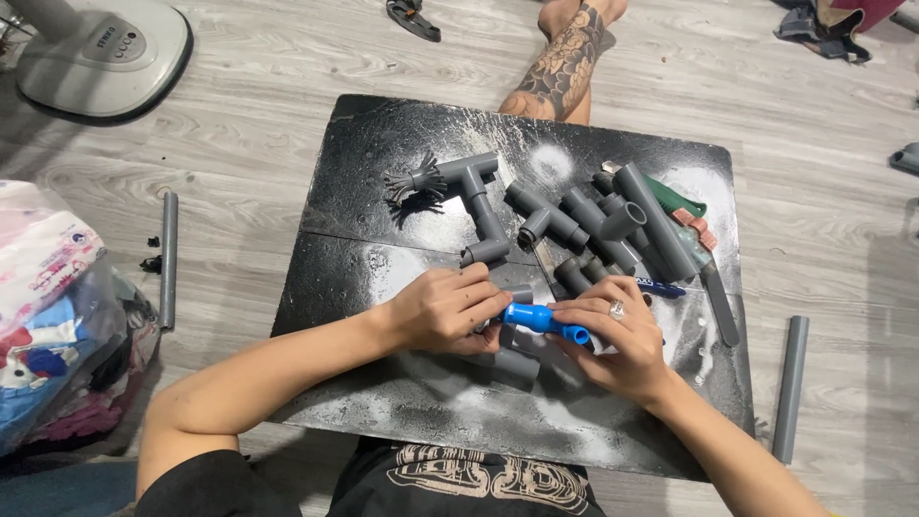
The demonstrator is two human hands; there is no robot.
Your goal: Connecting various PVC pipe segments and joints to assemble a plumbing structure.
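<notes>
- Both hands meet at frame centre on a blue fitting, held low over the black board so it's steadied from both ends.
- Left hand is wrapped round its left end, right hand pinches the right end.
- Grey pipes piled just above, within reach.

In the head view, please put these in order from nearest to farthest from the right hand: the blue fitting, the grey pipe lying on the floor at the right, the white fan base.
From the right hand:
1. Blue fitting: held in its fingers, over the black board.
2. Grey pipe: on the floor, right of the board.
3. White fan base: far upper left corner.
</notes>
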